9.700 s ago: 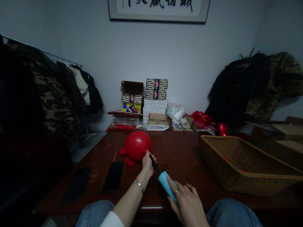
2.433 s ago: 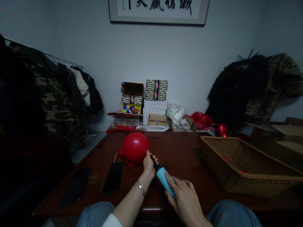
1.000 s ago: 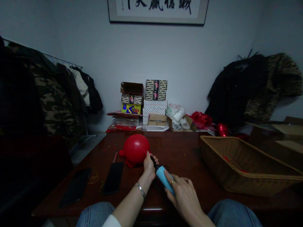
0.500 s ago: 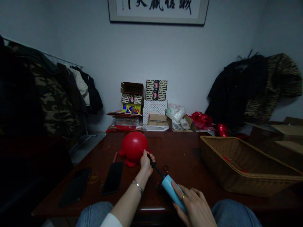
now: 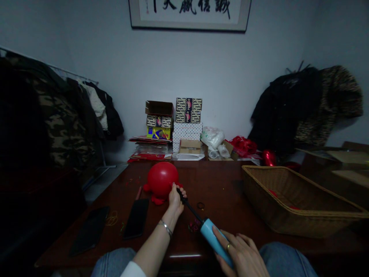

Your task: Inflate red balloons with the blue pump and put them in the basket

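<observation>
Balloon [image 5: 161, 179] likely light, soft, easily popped; best held at its neck. Left hand [image 5: 176, 198] clamped on black end [image 5: 182, 197] of pump [image 5: 208, 227], right hand [image 5: 240, 252] around its blue barrel [image 5: 215, 240].

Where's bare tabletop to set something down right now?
Best patch: between the black ring and wicker basket, beyond the blue pump, bare but for a speck. Crowded: left of the left hand, where two dark slabs flank tan rubber bands.

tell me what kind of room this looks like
Probably an office or back room that doubles as storage: framed calligraphy hangs on the wall, stacked cartons stand against it, and a row of hanging coats lines the left side.
</observation>
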